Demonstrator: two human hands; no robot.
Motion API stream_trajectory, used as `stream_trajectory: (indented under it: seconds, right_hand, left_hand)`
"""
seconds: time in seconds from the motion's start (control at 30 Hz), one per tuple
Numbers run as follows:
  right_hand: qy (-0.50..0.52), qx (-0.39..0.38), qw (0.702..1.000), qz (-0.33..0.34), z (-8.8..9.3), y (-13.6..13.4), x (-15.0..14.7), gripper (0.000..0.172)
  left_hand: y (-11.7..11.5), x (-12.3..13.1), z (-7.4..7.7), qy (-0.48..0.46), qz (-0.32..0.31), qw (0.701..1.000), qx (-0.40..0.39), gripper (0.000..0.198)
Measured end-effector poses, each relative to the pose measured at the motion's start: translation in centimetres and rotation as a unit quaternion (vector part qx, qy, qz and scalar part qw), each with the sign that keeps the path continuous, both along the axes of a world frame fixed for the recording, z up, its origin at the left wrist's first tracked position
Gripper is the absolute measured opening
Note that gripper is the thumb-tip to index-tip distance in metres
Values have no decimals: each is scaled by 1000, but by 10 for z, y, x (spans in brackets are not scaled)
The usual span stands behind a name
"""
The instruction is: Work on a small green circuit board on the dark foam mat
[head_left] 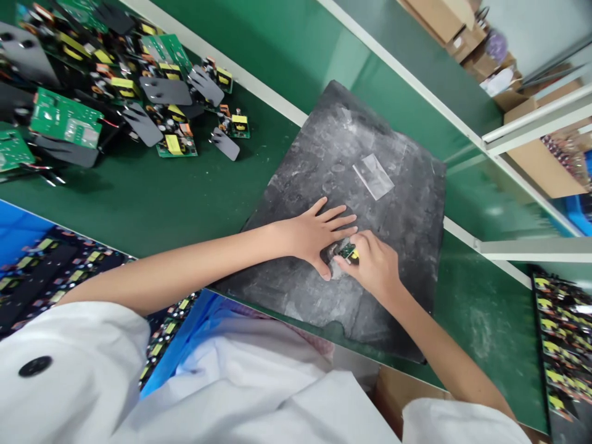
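Observation:
My left hand [317, 234] lies flat on a worn dark grey mat [370, 142], fingers stretched out and apart. Right beside it, my right hand [374, 262] is closed around a small green circuit board with a yellow part [348, 251], pressing it against the mat. The board sits between the left thumb and the right fingers, mostly hidden by them. A small clear film strip [374, 176] lies on the mat a little farther away.
A pile of green circuit boards with dark grey flaps [115, 92] covers the green table [152, 197] at far left. Blue trays of boards sit at near left [41, 271] and near right [562, 333]. Cardboard boxes [541, 154] stand behind the white frame rail [402, 74].

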State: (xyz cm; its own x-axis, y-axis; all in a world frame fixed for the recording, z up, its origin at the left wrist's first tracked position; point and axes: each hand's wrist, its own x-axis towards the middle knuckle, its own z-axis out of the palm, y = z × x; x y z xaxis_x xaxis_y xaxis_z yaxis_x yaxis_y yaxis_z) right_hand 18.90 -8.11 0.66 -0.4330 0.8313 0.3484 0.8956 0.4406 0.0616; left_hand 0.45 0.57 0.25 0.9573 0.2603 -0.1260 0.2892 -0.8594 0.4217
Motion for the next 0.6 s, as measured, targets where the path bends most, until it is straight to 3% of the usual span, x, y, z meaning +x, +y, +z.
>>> stream_trajectory:
  seconds: [0.4, 0.6]
  right_hand:
    - [3, 1, 1000, -9, 2, 2, 6, 47]
    - [-13, 1, 1000, -1, 2, 1, 6, 49]
  left_hand:
    - [-6, 3, 6, 33, -2, 999, 15, 103]
    - [-7, 3, 7, 24, -1, 1000, 17, 97]
